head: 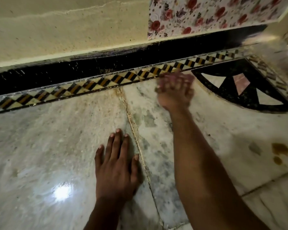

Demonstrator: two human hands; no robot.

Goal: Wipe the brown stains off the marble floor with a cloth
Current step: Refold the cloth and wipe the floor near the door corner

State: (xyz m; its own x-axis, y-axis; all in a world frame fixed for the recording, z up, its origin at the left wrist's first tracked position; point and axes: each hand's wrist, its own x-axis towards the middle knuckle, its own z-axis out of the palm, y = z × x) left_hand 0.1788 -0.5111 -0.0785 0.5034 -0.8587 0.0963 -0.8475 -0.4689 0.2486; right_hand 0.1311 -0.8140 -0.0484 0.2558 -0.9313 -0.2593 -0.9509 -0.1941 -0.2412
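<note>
Left hand (116,165) spread flat on marble floor (40,146). Right hand (175,90) blurred near border; grip unreadable, cloth unseen. Brown stains (280,149) lie right. Cloth likely soft; bunch it

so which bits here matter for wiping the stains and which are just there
Job:
- brown stains on the right
- brown grime along the joint
- marble floor
- right hand, blurred, near the border; no cloth can be made out
- left hand, flat on the floor

Just there:
- checkered border
- black inlay
- floral panel
</note>
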